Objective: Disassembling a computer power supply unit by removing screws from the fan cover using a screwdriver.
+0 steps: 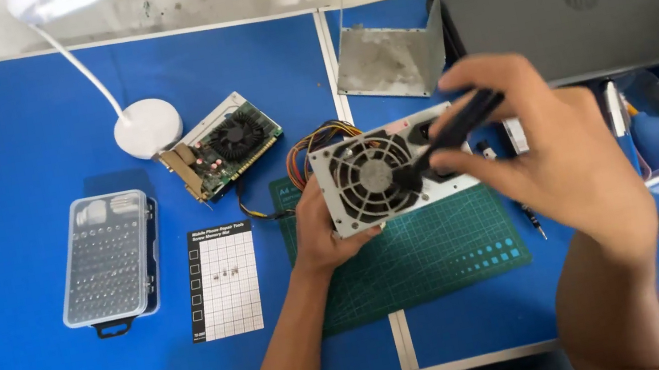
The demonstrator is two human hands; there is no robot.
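Left hand [322, 233], frame centre: fingers curled, gripping power supply unit [386, 170] over green cutting mat [423, 254]. Right hand [554, 154]: fingers pinched together around black brush [455, 128], tip touching fan grille [373, 177].

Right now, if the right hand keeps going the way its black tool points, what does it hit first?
Most likely the fan grille of the power supply unit. The right hand angles the black tool down-left, with the tip at the grille's edge; contact can't be judged. The left hand grips the unit.
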